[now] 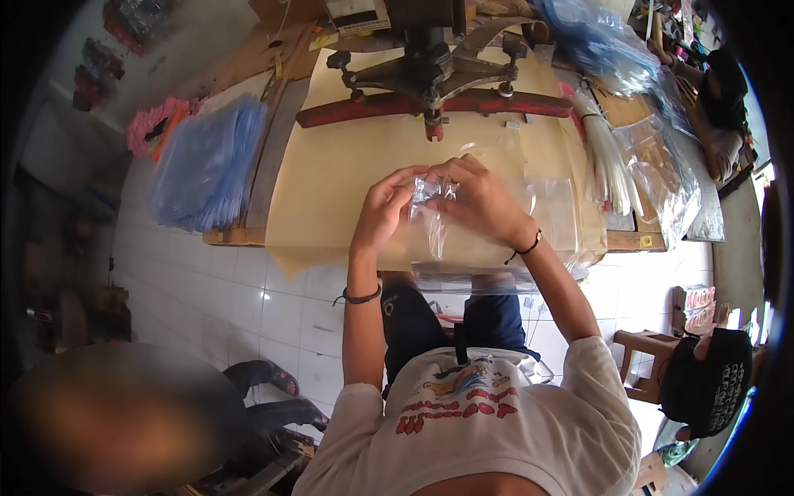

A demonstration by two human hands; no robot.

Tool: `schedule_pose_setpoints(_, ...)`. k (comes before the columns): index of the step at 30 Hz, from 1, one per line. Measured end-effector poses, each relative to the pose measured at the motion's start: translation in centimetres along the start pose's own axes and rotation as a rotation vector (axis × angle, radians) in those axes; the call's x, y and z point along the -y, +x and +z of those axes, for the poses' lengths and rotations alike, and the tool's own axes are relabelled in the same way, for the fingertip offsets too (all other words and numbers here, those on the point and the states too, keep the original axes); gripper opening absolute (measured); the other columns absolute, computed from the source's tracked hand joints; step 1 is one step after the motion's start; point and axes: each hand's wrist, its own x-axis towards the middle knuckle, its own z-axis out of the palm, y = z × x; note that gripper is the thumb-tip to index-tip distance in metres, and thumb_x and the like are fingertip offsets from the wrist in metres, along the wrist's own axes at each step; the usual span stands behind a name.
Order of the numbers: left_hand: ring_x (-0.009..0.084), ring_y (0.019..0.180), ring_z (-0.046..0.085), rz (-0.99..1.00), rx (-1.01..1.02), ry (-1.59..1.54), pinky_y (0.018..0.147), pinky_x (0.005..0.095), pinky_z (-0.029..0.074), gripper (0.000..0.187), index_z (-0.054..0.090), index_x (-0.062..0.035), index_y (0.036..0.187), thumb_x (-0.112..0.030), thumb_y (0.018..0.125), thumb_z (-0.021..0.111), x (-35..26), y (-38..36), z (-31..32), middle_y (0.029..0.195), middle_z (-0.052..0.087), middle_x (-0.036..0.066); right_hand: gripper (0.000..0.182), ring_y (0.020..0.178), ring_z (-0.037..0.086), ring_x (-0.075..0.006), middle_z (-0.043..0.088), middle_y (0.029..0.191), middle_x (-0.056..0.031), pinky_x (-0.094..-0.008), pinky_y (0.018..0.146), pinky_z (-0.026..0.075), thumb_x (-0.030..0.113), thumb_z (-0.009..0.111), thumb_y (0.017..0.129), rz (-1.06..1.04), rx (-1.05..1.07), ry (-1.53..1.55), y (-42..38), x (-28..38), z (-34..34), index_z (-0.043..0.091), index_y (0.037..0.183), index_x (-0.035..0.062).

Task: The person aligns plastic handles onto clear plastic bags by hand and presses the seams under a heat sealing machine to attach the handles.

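Note:
My left hand (387, 207) pinches the top left corner of a clear plastic sheet (529, 219), perhaps a bag, its fingers bent together. My right hand (484, 198) is curled over the same upper edge, close beside the left one. Between them the plastic is bunched and shiny. The rest of it spreads over the brown paper (331, 182) on the table and hangs past the front edge. Just beyond both hands is a machine head (434, 70) with a long red bar (364, 109).
A stack of bluish plastic sheets (211, 165) lies at the left. Clear strips in a bundle (608, 157) and more plastic (662, 169) are at the right. One person (124, 422) is at the lower left; others are at the right, near a wooden stool (649, 355).

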Motion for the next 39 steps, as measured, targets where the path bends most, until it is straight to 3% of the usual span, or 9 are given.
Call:
schedule_pose_setpoints(5, 0.0042, 0.087, 0.062, 0.070, -0.029, 0.101, 0.072, 0.0201, 0.049, 0.028, 0.065, 0.0015, 0.128, -0.011, 0.106, 0.053, 1.8, 0.2, -0.2, 0.102, 0.070, 0.002, 0.026, 0.104, 0.060, -0.0352, 0.065, 0.105, -0.0142, -0.0415, 0.091, 0.049, 0.022, 0.077, 0.088, -0.025, -0.003, -0.012, 0.1, -0.2, 0.2, 0.068, 0.102, 0.0021)
schedule_pose_setpoints(8, 0.0031, 0.084, 0.060, 0.106, -0.093, 0.259, 0.070, 0.0201, 0.046, 0.026, 0.065, 0.0003, 0.126, -0.012, 0.106, 0.054, 1.9, 0.3, 0.3, 0.100, 0.070, 0.001, 0.025, 0.107, 0.059, -0.0355, 0.065, 0.107, -0.0151, -0.0408, 0.092, 0.048, 0.022, 0.074, 0.091, -0.015, -0.026, 0.033, -0.1, -0.4, 0.1, 0.068, 0.102, 0.0006)
schedule_pose_setpoints(12, 0.0031, 0.074, 0.056, 0.226, -0.151, 0.377, 0.063, 0.0207, 0.043, 0.024, 0.063, -0.0019, 0.126, -0.011, 0.106, 0.055, 1.8, 0.5, 1.0, 0.088, 0.069, 0.003, 0.023, 0.097, 0.063, -0.0352, 0.066, 0.099, -0.0167, -0.0405, 0.085, 0.051, 0.020, 0.071, 0.095, 0.009, -0.063, 0.115, 0.1, -0.8, 0.1, 0.069, 0.101, -0.0013)
schedule_pose_setpoints(18, 0.0034, 0.061, 0.047, 0.186, -0.185, 0.387, 0.056, 0.0232, 0.038, 0.017, 0.057, -0.0013, 0.120, -0.006, 0.103, 0.057, 0.6, -0.5, 1.5, 0.070, 0.063, 0.003, 0.022, 0.083, 0.067, -0.0339, 0.068, 0.091, -0.0174, -0.0403, 0.075, 0.052, 0.019, 0.071, 0.095, 0.164, -0.051, 0.202, 0.5, 0.0, 0.2, 0.072, 0.096, -0.0024)
schedule_pose_setpoints(20, 0.0028, 0.061, 0.046, 0.156, -0.151, 0.429, 0.055, 0.0233, 0.037, 0.015, 0.058, -0.0011, 0.117, -0.005, 0.103, 0.058, 1.2, -0.4, 0.8, 0.068, 0.063, 0.002, 0.021, 0.083, 0.067, -0.0321, 0.069, 0.091, -0.0165, -0.0396, 0.075, 0.052, 0.019, 0.072, 0.094, 0.181, -0.046, 0.212, 0.6, -0.2, 0.5, 0.072, 0.097, -0.0019)
schedule_pose_setpoints(23, 0.0020, 0.061, 0.045, 0.151, -0.131, 0.414, 0.055, 0.0227, 0.036, 0.014, 0.059, -0.0015, 0.116, -0.005, 0.102, 0.059, 1.0, -0.4, 0.8, 0.067, 0.061, 0.000, 0.018, 0.083, 0.067, -0.0219, 0.070, 0.092, -0.0127, -0.0353, 0.076, 0.052, 0.014, 0.071, 0.096, 0.210, -0.028, 0.207, 0.6, -0.3, 0.4, 0.071, 0.099, -0.0035)
schedule_pose_setpoints(29, 0.0009, 0.061, 0.044, 0.108, -0.119, 0.324, 0.054, 0.0213, 0.035, 0.013, 0.060, -0.0027, 0.114, -0.006, 0.101, 0.061, 0.5, -0.4, 1.2, 0.067, 0.059, -0.003, 0.018, 0.085, 0.069, -0.0275, 0.072, 0.096, -0.0149, -0.0370, 0.079, 0.053, 0.015, 0.072, 0.094, 0.252, -0.044, 0.248, 0.4, -0.2, 0.4, 0.074, 0.102, -0.0009)
schedule_pose_setpoints(35, 0.0005, 0.061, 0.043, 0.116, -0.120, 0.351, 0.054, 0.0208, 0.034, 0.016, 0.055, -0.0037, 0.116, -0.006, 0.102, 0.062, 0.0, -0.7, 1.2, 0.068, 0.060, -0.003, 0.016, 0.085, 0.068, -0.0199, 0.072, 0.093, -0.0116, -0.0344, 0.078, 0.053, 0.012, 0.073, 0.094, 0.208, -0.056, 0.246, 0.4, -0.6, 0.5, 0.074, 0.101, -0.0017)
schedule_pose_setpoints(39, 0.0005, 0.063, 0.046, 0.150, -0.097, 0.338, 0.056, 0.0202, 0.036, 0.019, 0.053, -0.0039, 0.118, -0.006, 0.101, 0.062, 0.6, -0.5, 1.0, 0.072, 0.065, 0.000, 0.017, 0.082, 0.069, -0.0197, 0.072, 0.091, -0.0118, -0.0340, 0.078, 0.054, 0.012, 0.075, 0.092, 0.235, -0.067, 0.257, 0.3, -0.4, 0.5, 0.075, 0.103, -0.0010)
